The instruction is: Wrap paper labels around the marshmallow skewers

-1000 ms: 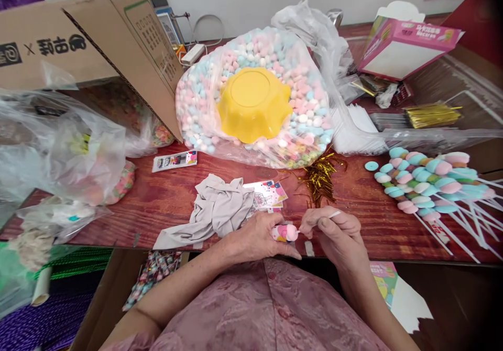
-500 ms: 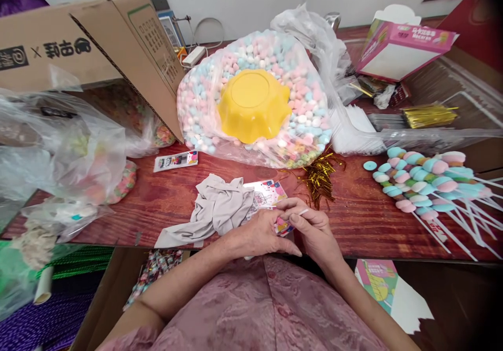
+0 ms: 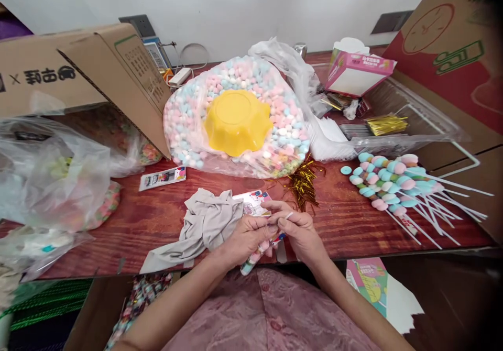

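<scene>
Bottom centre: a patterned shirt (image 3: 236,319) is shown at the frame edge, with a wrapped marshmallow stick (image 3: 249,265) just above it, tilted, lower end toward lower left. It is held by the left hand (image 3: 245,236) – fingers closed around it, partly covering it. A thin white stick (image 3: 288,216) is pinched between thumb and fingers of the right hand (image 3: 302,236), just beside the left; whether the wrapper is also touched by the right cannot be told. Left of the hands a crumpled grey cloth (image 3: 210,217) is laid on the red-brown table (image 3: 133,225), partly over printed cards (image 3: 251,201). A printed sachet (image 3: 163,178) is placed farther up-left. Gold tinsel (image 3: 304,186) is bunched above the right hand; marshmallow skewers (image 3: 393,181) are piled at right. Upper centre, a yellow bowl (image 3: 238,125) is set upside down on a big marshmallow bag (image 3: 188,125) – pink carton (image 3: 359,73) seen upper right, cardboard box (image 3: 86,73) upper left.
</scene>
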`<move>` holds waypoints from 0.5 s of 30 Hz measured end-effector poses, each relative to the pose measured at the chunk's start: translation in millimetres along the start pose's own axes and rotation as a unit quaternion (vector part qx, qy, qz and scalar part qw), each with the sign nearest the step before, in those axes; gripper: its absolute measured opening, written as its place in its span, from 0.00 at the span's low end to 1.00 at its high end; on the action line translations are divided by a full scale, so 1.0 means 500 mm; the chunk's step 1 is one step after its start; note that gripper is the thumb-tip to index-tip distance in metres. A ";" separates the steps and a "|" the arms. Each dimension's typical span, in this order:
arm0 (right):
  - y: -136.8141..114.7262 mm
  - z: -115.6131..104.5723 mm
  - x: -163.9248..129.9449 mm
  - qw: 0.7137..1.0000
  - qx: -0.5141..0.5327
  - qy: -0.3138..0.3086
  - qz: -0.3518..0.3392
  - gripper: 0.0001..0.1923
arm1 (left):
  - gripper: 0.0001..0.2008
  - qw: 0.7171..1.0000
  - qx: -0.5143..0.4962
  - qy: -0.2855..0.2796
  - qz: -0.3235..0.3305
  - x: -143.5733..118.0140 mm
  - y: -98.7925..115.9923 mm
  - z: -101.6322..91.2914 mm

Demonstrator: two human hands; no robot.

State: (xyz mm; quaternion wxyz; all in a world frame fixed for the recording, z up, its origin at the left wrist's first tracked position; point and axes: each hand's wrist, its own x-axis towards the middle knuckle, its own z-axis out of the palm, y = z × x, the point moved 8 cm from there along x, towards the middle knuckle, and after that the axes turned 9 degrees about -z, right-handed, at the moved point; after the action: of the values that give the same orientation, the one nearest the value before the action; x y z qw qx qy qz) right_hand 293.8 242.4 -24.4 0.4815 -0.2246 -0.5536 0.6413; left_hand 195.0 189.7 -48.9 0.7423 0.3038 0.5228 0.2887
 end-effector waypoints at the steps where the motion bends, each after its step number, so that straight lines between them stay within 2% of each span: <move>1: 0.003 -0.001 -0.005 1.000 -0.018 0.011 -0.002 0.10 | 0.25 1.000 -0.008 0.016 0.014 0.001 0.000 -0.002; 5: 0.001 -0.021 -0.031 0.993 -0.080 0.083 -0.014 0.23 | 0.26 0.990 -0.042 0.099 0.090 -0.005 0.027 -0.026; 7: -0.003 -0.024 -0.041 0.989 -0.107 0.100 -0.014 0.23 | 0.28 0.985 -0.035 0.118 0.117 -0.013 0.041 -0.029; 10: -0.008 -0.018 -0.048 0.983 -0.154 0.097 -0.023 0.07 | 0.30 0.987 -0.001 0.087 0.139 -0.017 0.045 -0.005; 12: -0.013 -0.021 -0.051 0.979 -0.170 0.101 -0.046 0.04 | 0.33 0.991 -0.023 0.054 0.124 -0.010 0.030 0.010; 15: -0.028 -0.032 -0.054 0.963 -0.223 0.109 -0.104 0.02 | 0.36 0.989 -0.129 -0.018 0.069 0.011 -0.004 0.018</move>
State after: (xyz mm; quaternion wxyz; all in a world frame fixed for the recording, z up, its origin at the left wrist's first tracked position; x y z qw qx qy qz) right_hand 324.0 226.1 -22.4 0.5411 -0.3361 -0.6466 0.4196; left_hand 205.4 191.1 -51.5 0.7628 0.2462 0.4456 0.3987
